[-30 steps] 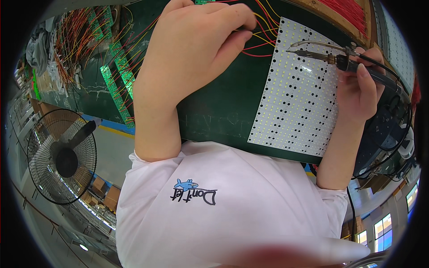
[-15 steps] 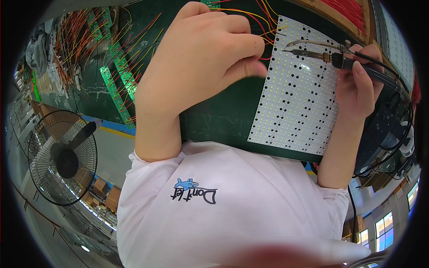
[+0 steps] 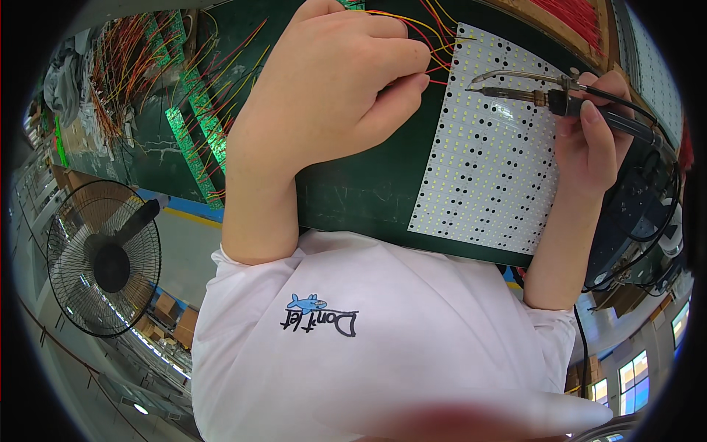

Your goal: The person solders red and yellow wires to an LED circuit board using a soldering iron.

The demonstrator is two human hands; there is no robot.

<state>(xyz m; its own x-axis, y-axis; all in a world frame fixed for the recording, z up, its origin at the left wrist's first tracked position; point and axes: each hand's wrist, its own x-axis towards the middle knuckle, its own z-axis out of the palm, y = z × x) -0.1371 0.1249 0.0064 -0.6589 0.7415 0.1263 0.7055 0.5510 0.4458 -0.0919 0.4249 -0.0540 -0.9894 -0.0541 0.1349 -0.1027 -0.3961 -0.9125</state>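
Note:
My left hand (image 3: 346, 88) is closed beside the left edge of a white LED panel (image 3: 471, 177), thumb and forefinger pressed together. A red wire (image 3: 437, 82) comes out at those fingertips and reaches the panel's edge. More red and yellow wires (image 3: 412, 22) run past the knuckles to the panel's upper left corner. My right hand (image 3: 593, 147) grips a soldering iron (image 3: 589, 110) from the right. Its metal shaft (image 3: 508, 93) points left over the panel, with a thin curved tube (image 3: 515, 73) alongside. Whether the tip touches the panel, I cannot tell.
On the dark green table (image 3: 361, 199), green circuit strips (image 3: 190, 158) with red and yellow wires lie to the left. A wooden tray of red wires (image 3: 571, 18) stands at the upper right. A black cable (image 3: 676, 199) hangs at the right; a fan (image 3: 103, 258) stands lower left.
My left thumb has moved up and closed against the forefinger, and the hand has shifted slightly left. The soldering iron has dipped very slightly in my right hand, which otherwise stays in place.

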